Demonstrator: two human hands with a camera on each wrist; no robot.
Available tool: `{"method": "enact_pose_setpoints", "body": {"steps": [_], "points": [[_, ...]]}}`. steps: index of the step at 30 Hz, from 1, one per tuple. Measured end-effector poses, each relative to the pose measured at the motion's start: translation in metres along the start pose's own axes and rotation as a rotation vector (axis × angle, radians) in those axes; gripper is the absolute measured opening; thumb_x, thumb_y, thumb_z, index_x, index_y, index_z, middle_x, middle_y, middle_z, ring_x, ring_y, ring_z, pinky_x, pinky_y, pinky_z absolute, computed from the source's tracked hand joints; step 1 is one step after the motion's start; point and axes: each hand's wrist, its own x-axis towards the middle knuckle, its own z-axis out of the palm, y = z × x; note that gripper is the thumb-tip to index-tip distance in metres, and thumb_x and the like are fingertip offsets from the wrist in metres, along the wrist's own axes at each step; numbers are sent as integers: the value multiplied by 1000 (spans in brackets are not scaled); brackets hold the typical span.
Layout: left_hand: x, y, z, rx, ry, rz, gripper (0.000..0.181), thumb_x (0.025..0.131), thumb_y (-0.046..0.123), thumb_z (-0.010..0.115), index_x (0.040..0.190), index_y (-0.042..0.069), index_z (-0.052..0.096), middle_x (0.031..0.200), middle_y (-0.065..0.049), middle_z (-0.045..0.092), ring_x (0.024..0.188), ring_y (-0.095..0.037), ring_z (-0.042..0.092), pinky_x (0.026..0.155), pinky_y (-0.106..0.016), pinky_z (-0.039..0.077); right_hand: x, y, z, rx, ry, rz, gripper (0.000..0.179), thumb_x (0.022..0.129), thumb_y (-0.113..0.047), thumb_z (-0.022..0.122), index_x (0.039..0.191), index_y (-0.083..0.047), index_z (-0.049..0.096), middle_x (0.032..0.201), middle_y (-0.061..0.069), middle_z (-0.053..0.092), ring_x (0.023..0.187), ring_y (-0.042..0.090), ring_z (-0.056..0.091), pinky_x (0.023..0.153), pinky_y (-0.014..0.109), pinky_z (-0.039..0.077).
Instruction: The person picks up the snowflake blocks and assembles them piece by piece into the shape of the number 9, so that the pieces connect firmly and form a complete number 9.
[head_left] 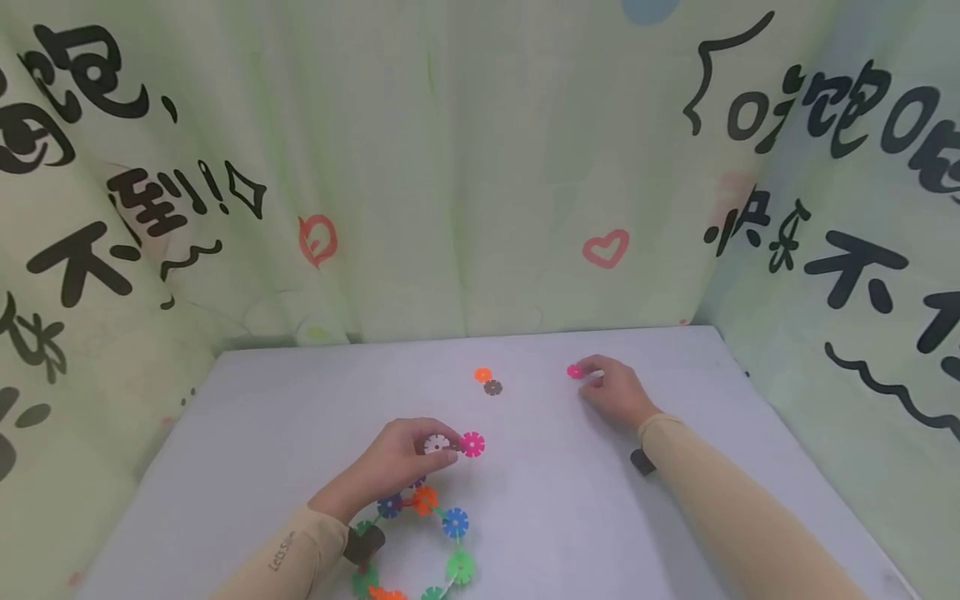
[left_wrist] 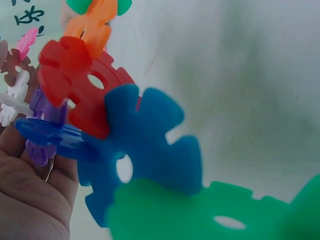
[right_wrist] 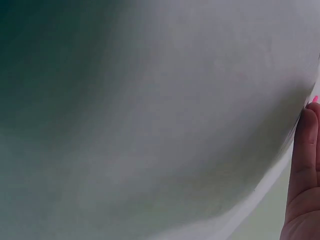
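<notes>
My left hand grips linked snowflake discs, among them a white disc, with a pink disc sticking out past the fingertips. A brown disc sits between these two in the left wrist view. From this hand the linked discs run down into a ring; a blue disc, an orange disc and a green disc belong to it. Farther back on the right, my right hand pinches another pink disc at its fingertips. Only a sliver of that disc shows in the right wrist view.
Two loose discs, an orange one and a dark grey one, lie side by side near the back of the white table. A printed curtain hangs behind the table and along both sides.
</notes>
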Motion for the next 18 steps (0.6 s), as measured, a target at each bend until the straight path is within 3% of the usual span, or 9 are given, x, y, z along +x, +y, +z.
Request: {"method": "enact_pose_setpoints", "body": {"steps": [5,12,18], "points": [[0,0,0,-18,-9,-13,15,91,30,74,107,29,74,97,5,67,60,-15,54,59,-33,50,9,2,0,-47,-12,-24,44,89,-3,62,132,0,57,125,20,61,91,28,65,95,50,46],[1,1,0,-15,-13,-17,16,91,29,74,107,30,74,100,8,66,66,-17,56,61,-34,51,17,-1,0,-152,-95,-8,54,91,-5,62,143,0,48,123,21,62,94,30,62,96,53,45],[1,0,-1,-7,-9,-8,16,91,31,74,107,29,74,102,12,66,72,-17,57,64,-34,51,19,1,3,-169,-95,-31,42,91,-4,64,133,-3,60,126,18,62,104,34,61,95,53,45]]}}
